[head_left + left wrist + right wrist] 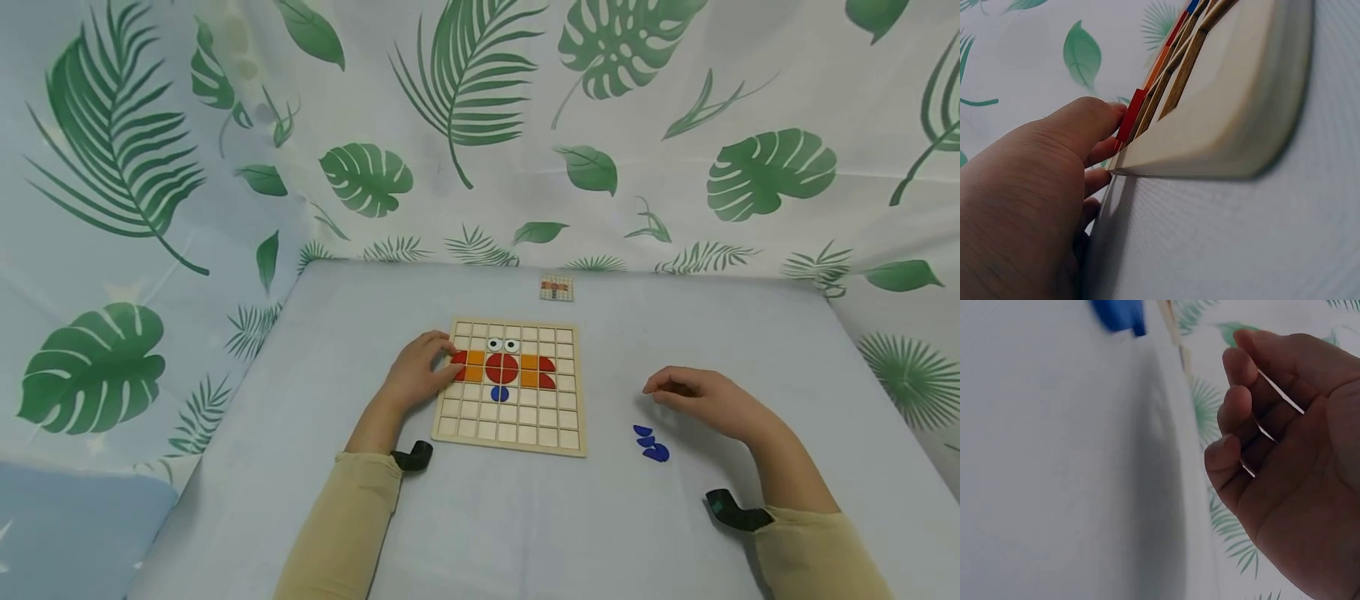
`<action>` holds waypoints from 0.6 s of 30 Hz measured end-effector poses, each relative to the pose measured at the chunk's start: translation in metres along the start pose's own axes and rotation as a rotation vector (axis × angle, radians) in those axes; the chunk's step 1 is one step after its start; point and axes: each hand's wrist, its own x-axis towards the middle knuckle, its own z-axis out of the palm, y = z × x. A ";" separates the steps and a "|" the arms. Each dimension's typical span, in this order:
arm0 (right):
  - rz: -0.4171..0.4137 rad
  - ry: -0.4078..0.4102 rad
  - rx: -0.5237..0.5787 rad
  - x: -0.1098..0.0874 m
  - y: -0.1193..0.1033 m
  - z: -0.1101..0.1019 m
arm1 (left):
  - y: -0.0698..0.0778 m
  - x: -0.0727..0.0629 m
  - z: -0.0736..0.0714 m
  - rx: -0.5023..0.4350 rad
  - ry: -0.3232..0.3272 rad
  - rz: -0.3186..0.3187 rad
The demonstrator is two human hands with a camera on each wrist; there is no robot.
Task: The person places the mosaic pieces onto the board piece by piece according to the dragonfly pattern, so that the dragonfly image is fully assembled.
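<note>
My left hand [414, 372] is at the left edge of a wooden grid board [510, 442]. Its thumb and forefinger pinch a red tile [1130, 119] at that edge; the fingers partly hide the tile's outline. On the board lie orange squares [528, 371], a red disc of quarter pieces [501, 368], two eye tiles [495, 343], red quarter-round tiles [547, 365] and a small blue disc [499, 393]. My right hand [701, 400] hovers over the table with loosely bent fingers, nothing visible in it. Several blue rounded tiles [656, 452] lie just below it.
Behind the board lies a small card [557, 288] printed with a similar grid picture. The table [510, 517] has a pale cover. Leaf-patterned cloth [480, 208] hangs along the back and sides. Each wrist wears a black camera mount [738, 511].
</note>
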 end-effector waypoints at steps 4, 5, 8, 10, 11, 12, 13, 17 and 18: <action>-0.029 -0.043 0.053 -0.007 0.014 0.005 | 0.000 0.002 0.001 0.004 0.002 0.011; -0.046 -0.050 0.060 -0.008 0.017 0.006 | 0.000 0.002 0.001 0.006 0.002 0.013; -0.132 -0.064 0.048 -0.009 0.024 0.010 | 0.001 0.002 0.000 0.006 -0.001 0.016; -0.202 -0.078 0.027 -0.008 0.027 0.013 | 0.001 0.001 0.000 0.008 -0.002 0.017; -0.235 -0.087 0.015 -0.008 0.027 0.014 | 0.001 0.001 0.000 0.006 -0.002 0.018; -0.267 -0.094 0.005 -0.008 0.028 0.016 | 0.000 0.000 0.000 0.008 -0.003 0.019; -0.300 -0.101 -0.006 -0.007 0.028 0.017 | 0.000 0.000 0.000 0.009 -0.002 0.019; -0.399 -0.113 -0.058 -0.007 0.026 0.020 | 0.000 -0.001 0.000 0.002 0.004 0.017; -0.420 -0.112 -0.074 -0.007 0.025 0.020 | 0.000 -0.001 0.000 0.000 0.004 0.015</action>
